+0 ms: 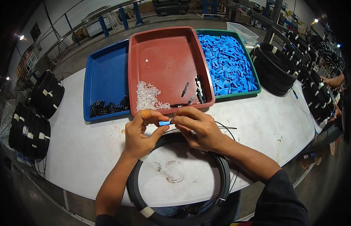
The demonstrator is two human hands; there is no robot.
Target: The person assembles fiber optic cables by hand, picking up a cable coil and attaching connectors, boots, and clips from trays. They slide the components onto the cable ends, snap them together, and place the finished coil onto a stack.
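Observation:
My left hand and my right hand meet over the white table, just in front of the red tray. Between their fingertips they pinch a small blue connector piece. A thin black cable runs from it toward the right. A tape is wrapped round my left thumb. Below my hands lies a large coil of black cable, bound with white tape at the front.
Red tray holds white clips and black parts. Blue tray has black pieces; green tray is full of blue pieces. Cable coils stack at left and right. Another person's arm at far right.

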